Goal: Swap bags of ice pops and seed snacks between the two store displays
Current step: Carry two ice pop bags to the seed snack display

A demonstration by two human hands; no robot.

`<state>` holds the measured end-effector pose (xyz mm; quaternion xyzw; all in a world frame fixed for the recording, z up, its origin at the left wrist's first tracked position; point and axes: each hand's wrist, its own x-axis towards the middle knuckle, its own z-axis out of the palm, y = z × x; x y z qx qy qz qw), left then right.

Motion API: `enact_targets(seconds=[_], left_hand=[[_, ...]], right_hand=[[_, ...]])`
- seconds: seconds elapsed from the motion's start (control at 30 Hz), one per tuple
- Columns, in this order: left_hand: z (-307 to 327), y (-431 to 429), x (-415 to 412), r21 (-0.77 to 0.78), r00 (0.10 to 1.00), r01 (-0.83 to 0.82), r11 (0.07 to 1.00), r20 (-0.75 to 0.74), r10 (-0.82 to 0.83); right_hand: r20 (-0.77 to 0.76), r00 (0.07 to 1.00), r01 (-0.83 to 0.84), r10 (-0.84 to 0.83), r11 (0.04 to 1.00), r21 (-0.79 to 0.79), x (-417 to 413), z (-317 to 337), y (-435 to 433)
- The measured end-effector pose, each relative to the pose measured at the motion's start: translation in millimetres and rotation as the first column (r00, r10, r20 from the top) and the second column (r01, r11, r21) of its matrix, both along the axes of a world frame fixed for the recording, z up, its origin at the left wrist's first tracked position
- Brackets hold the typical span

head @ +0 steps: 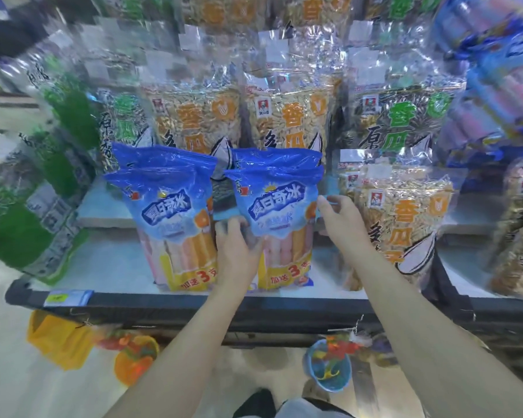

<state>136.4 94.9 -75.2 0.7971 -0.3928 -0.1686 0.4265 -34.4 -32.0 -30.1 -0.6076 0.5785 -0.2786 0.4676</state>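
Two stacks of blue ice pop bags stand upright on the shelf (109, 267). One ice pop bag (166, 218) is at the left, another ice pop bag (280, 206) at the centre. My left hand (237, 251) presses on the lower left side of the centre bag. My right hand (341, 218) pinches its right edge. Seed snack bags with orange print (399, 224) stand right of it, and more seed snack bags (200, 116) fill the row behind.
Green-print seed bags (58, 152) lean at the left, and more ice pop bags (495, 86) hang blurred at the upper right. Small toy buckets (329, 366) and a yellow bag (58, 339) hang under the shelf's black front edge (163, 300).
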Motion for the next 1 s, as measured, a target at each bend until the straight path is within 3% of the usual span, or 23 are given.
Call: enact_targets(seconds=[0.27, 0.43, 0.6, 0.8, 1.0], left_hand=[[7, -13, 8, -0.003, 0.984, 0.013, 1.000, -0.178, -0.013], [8, -2, 10, 0.005, 0.964, 0.114, 0.994, -0.242, -0.109], [4, 17, 15, -0.016, 0.938, 0.130, 0.991, -0.323, -0.128], [6, 35, 17, -0.076, 0.909, 0.126, 0.989, -0.390, -0.146], [10, 55, 23, -0.144, 0.890, 0.016, 0.989, -0.448, -0.079]], right_hand=[[0.046, 0.999, -0.002, 0.000, 0.999, 0.045, 6, -2, -7], [0.093, 0.995, -0.032, 0.026, 0.997, 0.071, 6, -3, -9], [0.236, 0.971, -0.078, 0.045, 0.988, 0.134, 13, -3, -10], [0.153, 0.976, -0.166, 0.154, 0.984, 0.070, 12, -15, -20], [0.125, 0.965, -0.241, 0.230, 0.968, 0.075, 23, -13, -18]])
